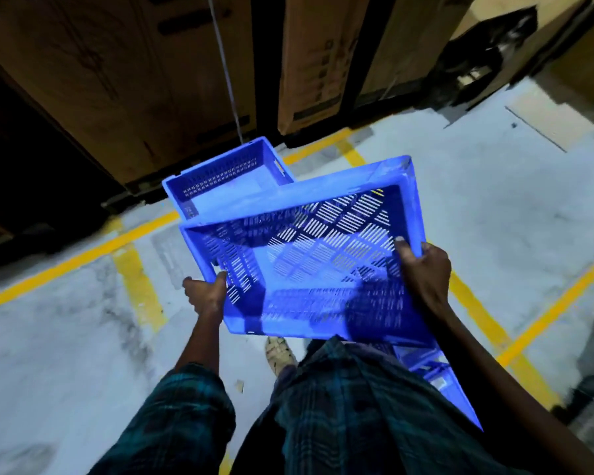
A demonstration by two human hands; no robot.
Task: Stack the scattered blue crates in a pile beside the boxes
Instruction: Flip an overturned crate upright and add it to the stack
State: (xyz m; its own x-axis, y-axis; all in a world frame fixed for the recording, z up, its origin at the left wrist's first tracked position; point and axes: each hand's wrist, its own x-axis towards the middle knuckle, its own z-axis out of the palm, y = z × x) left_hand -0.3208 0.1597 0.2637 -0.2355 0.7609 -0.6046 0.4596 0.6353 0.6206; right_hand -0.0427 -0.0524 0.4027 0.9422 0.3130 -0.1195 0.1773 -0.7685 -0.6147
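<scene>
Carried blue crate (309,258): held off the floor, tilted, open top facing the camera, slotted base and walls visible. Left hand (208,296) grips the crate's near-left corner rim, thumb over the edge. Right hand (422,269) grips the right-side rim, thumb curled inside the wall. Second blue crate (227,176): on the floor (66,337), upright, open top, its far side close to the foot of the cardboard boxes (117,80); whether touching, cannot tell. Carried crate's far rim overlaps the second crate's near-right portion in view; contact not confirmed. Third blue crate (450,389): partly visible low right, behind the person's plaid garment (340,406), mostly hidden. Boxes stand in a row along the far edge of the floor, w/ dark gaps between them; a thin strap (225,70) runs down the gap above the second crate. Yellow floor lines (83,255) run parallel to the box row, w/ short cross marks. Open floor to the left and near-left of the second crate; also open to the right up to a flat cardboard sheet (549,114) near the far-right edge. One sandalled foot (280,354) on the floor below the carried crate. Box printing: dark bars and marks, blurred, not legible. No readable label on the crates.
</scene>
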